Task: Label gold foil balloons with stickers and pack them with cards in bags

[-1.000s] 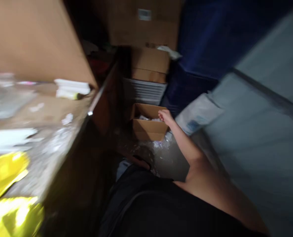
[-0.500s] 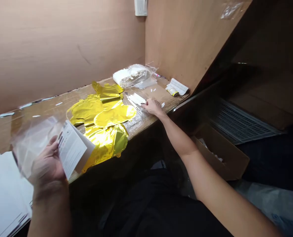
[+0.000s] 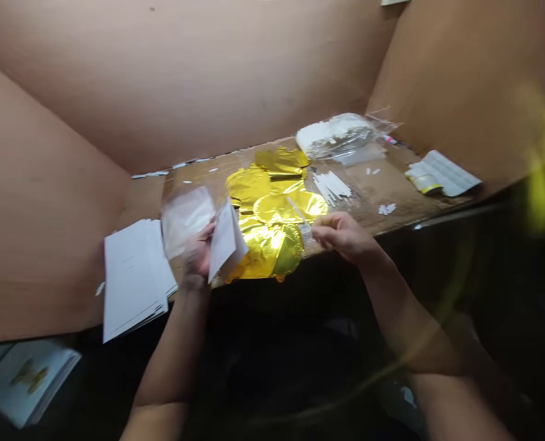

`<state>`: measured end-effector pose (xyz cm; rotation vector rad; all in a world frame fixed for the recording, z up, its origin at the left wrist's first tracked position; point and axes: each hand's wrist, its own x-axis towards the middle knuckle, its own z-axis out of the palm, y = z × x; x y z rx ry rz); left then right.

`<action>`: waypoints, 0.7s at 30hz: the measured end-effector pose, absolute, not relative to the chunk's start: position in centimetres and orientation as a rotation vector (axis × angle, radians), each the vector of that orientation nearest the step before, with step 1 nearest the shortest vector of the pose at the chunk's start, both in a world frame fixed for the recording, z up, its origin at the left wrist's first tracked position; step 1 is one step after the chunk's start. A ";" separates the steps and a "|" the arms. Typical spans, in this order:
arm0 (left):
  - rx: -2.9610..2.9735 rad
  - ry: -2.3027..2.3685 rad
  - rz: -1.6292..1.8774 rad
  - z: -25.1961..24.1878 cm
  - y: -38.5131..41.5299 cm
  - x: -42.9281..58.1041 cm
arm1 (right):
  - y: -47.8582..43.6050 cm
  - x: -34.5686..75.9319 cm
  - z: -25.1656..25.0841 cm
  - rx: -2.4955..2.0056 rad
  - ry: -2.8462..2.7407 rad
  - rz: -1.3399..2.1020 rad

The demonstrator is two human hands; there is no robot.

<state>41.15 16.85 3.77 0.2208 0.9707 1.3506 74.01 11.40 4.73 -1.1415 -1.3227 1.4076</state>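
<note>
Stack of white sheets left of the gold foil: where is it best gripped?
Pinch the stack of white sheets at its near edge, coming from the person's side: that edge seems to jut past the bench, leaving room for a thumb beneath.

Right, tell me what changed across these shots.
The right hand has lifted off the table beside the white sticks and now pinches a thin pale strip above the gold foil balloons. The left hand, still holding a clear plastic bag and a white leaflet, has moved in beside the foil. The foil and sticks lie as they were.
</note>
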 end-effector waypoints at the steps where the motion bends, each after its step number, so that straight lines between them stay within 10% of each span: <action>1: 0.216 0.967 1.353 3.6 16.9 41.2 | 10.6 72.4 5.4 -1.058 -1.336 1.519; 12: 0.451 0.997 1.469 3.3 15.5 40.4 | 10.2 65.1 5.6 -0.843 -1.260 1.844; 21: 0.515 1.063 1.492 1.8 14.8 42.6 | 12.4 63.2 2.2 -1.141 -1.246 1.286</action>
